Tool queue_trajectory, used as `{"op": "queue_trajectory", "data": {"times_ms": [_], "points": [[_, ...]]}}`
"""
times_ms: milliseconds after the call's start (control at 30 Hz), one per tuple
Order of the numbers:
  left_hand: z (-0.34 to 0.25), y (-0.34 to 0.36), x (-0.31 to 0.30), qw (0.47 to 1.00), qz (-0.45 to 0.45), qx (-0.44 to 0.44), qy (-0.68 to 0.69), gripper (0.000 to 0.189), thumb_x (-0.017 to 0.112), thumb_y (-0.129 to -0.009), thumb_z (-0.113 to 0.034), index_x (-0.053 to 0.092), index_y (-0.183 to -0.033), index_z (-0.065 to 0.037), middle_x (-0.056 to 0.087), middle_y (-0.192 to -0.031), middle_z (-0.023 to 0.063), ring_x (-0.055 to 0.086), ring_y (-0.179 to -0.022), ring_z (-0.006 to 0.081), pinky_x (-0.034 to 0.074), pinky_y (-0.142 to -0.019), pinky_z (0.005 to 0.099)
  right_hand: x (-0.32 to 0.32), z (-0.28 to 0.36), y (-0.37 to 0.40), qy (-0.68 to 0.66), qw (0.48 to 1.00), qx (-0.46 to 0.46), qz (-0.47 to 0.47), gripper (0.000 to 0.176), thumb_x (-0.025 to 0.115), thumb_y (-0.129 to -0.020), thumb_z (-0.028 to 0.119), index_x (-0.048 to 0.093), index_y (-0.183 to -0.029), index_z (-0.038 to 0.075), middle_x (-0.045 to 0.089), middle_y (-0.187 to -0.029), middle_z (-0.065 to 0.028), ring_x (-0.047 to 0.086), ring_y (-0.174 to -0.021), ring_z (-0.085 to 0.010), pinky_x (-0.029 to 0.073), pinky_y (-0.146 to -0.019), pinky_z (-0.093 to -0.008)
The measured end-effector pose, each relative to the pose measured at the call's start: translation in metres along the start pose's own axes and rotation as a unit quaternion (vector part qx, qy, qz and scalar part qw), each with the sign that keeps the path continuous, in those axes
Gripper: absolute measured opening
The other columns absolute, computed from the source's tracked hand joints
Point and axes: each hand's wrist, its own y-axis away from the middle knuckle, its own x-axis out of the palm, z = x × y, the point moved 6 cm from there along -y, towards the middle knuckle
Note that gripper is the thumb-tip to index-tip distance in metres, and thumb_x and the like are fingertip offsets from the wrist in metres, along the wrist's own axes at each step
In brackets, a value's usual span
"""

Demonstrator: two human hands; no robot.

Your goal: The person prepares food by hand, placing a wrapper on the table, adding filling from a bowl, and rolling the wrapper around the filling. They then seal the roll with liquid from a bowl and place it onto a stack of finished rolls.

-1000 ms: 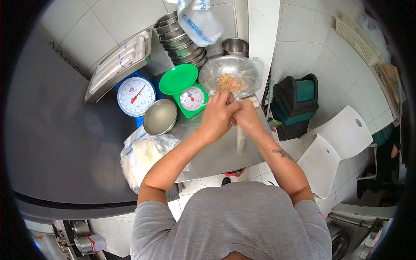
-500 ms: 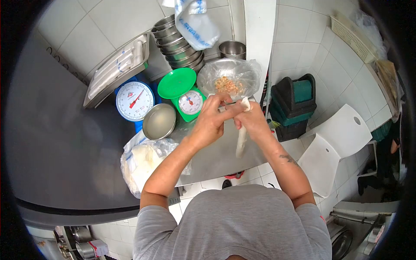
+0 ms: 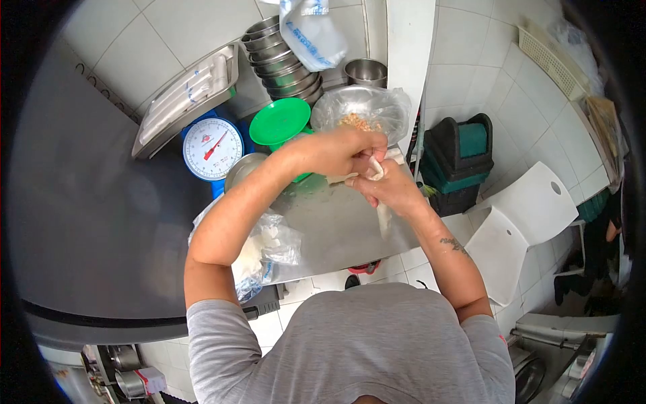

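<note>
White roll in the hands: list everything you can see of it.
The white roll is long, narrow, pale and soft-looking. It may be dough or a thin wrapper, but the picture does not show which. The right hand is closed round its middle, and the left hand pinches its folded upper end. The lower end points down over the steel table. Whether it touches the table is unclear.

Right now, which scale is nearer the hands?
The green scale, with the round green pan: the left hand, gripping a white roll with the right hand, reaches across it. The blue scale with the white dial stands farther left.
</note>
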Motion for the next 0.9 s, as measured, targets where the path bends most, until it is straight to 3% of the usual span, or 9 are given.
{"op": "queue_trajectory", "data": {"times_ms": [133,300,400,500,700,800,900], "points": [[-0.003,-0.006,0.004,0.998,-0.031,0.034,-0.046,0.015,0.064,-0.080,-0.001,0.055,-0.090,-0.004,0.055,-0.074,0.0100,0.056,-0.067,0.0243,0.044,-0.063,0.0359,0.002,-0.004,-0.001,0.012,1.000,0.002,0.018,0.018,0.070,-0.080,0.010,0.057,-0.092,0.003,0.051,-0.068,0.0018,0.047,-0.050,-0.0075,0.037,-0.044,-0.0242],[-0.015,-0.011,0.013,0.976,-0.127,0.131,-0.117,0.009,0.064,-0.078,0.000,0.055,-0.082,0.001,0.059,-0.077,0.0159,0.060,-0.073,0.0351,0.046,-0.066,0.0414,-0.008,-0.001,0.000,-0.023,0.999,-0.021,-0.027,0.020,0.058,-0.074,-0.004,0.057,-0.093,0.000,0.052,-0.066,-0.0015,0.049,-0.050,-0.0105,0.038,-0.044,-0.0255],[-0.017,-0.013,0.018,0.969,-0.165,0.137,-0.125,0.008,0.064,-0.078,0.001,0.057,-0.080,0.003,0.060,-0.079,0.0176,0.060,-0.075,0.0384,0.047,-0.067,0.0429,-0.017,-0.016,-0.006,-0.046,0.997,-0.010,-0.065,0.022,0.054,-0.071,-0.008,0.056,-0.092,-0.002,0.054,-0.066,-0.0040,0.050,-0.049,-0.0124,0.038,-0.044,-0.0266],[-0.018,-0.011,0.020,0.971,-0.177,0.112,-0.111,0.009,0.065,-0.077,0.002,0.059,-0.084,0.003,0.060,-0.081,0.0174,0.060,-0.078,0.0369,0.048,-0.069,0.0423,-0.022,-0.021,-0.006,-0.037,0.995,-0.001,-0.093,0.018,0.052,-0.071,-0.009,0.056,-0.088,-0.003,0.053,-0.063,-0.0048,0.050,-0.049,-0.0131,0.039,-0.045,-0.0270],[-0.013,-0.002,0.032,0.952,-0.226,0.172,-0.117,0.020,0.061,-0.076,0.008,0.065,-0.095,0.002,0.059,-0.092,0.0165,0.058,-0.089,0.0340,0.048,-0.077,0.0411,-0.032,-0.022,-0.005,-0.047,0.991,0.020,-0.125,0.007,0.052,-0.074,-0.006,0.057,-0.073,-0.001,0.052,-0.058,-0.0042,0.049,-0.048,-0.0125,0.039,-0.046,-0.0274],[-0.007,0.001,0.022,0.966,-0.244,0.088,-0.010,0.031,0.056,-0.074,0.012,0.067,-0.101,0.000,0.058,-0.095,0.0151,0.057,-0.093,0.0332,0.046,-0.081,0.0390,-0.030,-0.003,-0.002,-0.036,0.990,-0.009,-0.136,0.008,0.053,-0.077,-0.003,0.057,-0.070,0.000,0.052,-0.057,-0.0036,0.049,-0.049,-0.0120,0.038,-0.046,-0.0274],[-0.013,0.003,0.027,0.953,-0.277,0.103,-0.073,0.036,0.052,-0.073,0.015,0.066,-0.102,0.000,0.057,-0.098,0.0144,0.056,-0.096,0.0331,0.046,-0.083,0.0380,-0.030,-0.001,-0.005,-0.013,0.992,-0.016,-0.121,0.010,0.055,-0.079,0.000,0.057,-0.069,0.001,0.052,-0.056,-0.0031,0.049,-0.049,-0.0116,0.038,-0.046,-0.0271]]}}
